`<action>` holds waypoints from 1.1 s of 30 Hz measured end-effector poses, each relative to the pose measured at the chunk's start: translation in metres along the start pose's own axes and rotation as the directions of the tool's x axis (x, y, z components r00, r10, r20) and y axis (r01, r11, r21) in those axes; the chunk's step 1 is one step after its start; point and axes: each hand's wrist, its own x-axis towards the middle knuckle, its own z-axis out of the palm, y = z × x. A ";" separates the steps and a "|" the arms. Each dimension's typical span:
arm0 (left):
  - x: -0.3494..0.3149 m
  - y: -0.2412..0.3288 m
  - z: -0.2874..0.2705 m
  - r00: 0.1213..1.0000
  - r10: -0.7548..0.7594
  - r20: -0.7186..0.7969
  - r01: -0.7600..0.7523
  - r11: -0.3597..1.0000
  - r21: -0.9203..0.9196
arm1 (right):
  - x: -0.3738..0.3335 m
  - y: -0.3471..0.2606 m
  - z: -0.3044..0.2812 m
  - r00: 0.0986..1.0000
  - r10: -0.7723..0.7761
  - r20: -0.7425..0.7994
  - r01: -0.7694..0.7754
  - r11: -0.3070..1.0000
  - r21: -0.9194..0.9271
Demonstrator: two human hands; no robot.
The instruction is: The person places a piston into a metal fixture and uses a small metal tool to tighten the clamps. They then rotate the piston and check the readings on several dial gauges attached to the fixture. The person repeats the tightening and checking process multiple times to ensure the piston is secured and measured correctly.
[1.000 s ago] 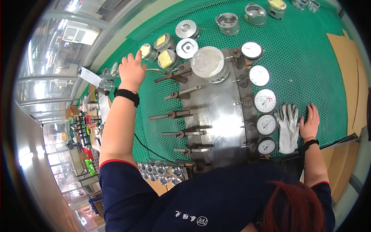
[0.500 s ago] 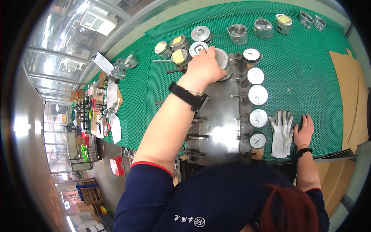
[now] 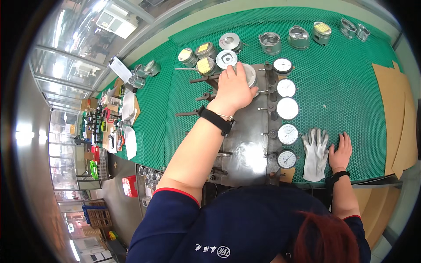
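My left hand (image 3: 235, 87) is closed over a grey metal piston (image 3: 250, 75), fingers over its top and thumb at its right side. The hand covers much of the piston. It stands on a dark steel plate (image 3: 245, 140), close to the row of dial gauges (image 3: 287, 108) along the plate's right edge. Dark metal stops (image 3: 204, 80) stick out on the plate's left side. My right hand (image 3: 341, 152) lies flat and open on the green mat, holding nothing, beside a pale work glove (image 3: 315, 155).
Beyond my left hand stand pistons with yellow labels (image 3: 204, 65) and bare-topped pistons (image 3: 230, 41). More pistons (image 3: 299, 37) line the far side of the green mat (image 3: 351, 87). Cardboard (image 3: 386, 118) lies at the right. Papers and tools (image 3: 116, 127) clutter the left bench.
My left hand and the piston have moved slightly nearer to me along the plate. My right hand stays by the glove. The whole view has shifted a little.
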 end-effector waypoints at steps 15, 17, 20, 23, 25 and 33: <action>0.014 -0.012 0.020 0.983 0.059 -0.172 -0.092 0.977 -0.190 | -0.003 0.002 0.002 1.000 -0.002 0.007 0.002 1.000 -0.025; 0.016 -0.011 0.021 0.983 0.044 -0.179 -0.078 0.980 -0.185 | -0.003 0.002 0.002 1.000 -0.005 0.004 0.005 0.999 -0.031; 0.016 -0.012 0.021 0.984 0.032 -0.173 -0.064 0.981 -0.184 | -0.002 0.002 0.003 1.000 -0.017 -0.008 0.017 1.000 -0.026; 0.014 -0.012 0.016 0.988 0.010 -0.151 -0.042 0.976 -0.212 | 0.000 0.002 0.003 1.000 -0.022 -0.002 0.022 0.999 -0.028; 0.009 -0.010 0.009 0.993 0.025 -0.114 -0.051 0.970 -0.236 | 0.001 0.008 0.004 0.999 0.026 0.033 -0.027 0.999 0.044; 0.010 -0.015 0.017 0.981 0.063 -0.182 -0.098 0.976 -0.193 | 0.100 -0.072 -0.071 0.997 -0.066 -0.031 0.073 0.887 0.456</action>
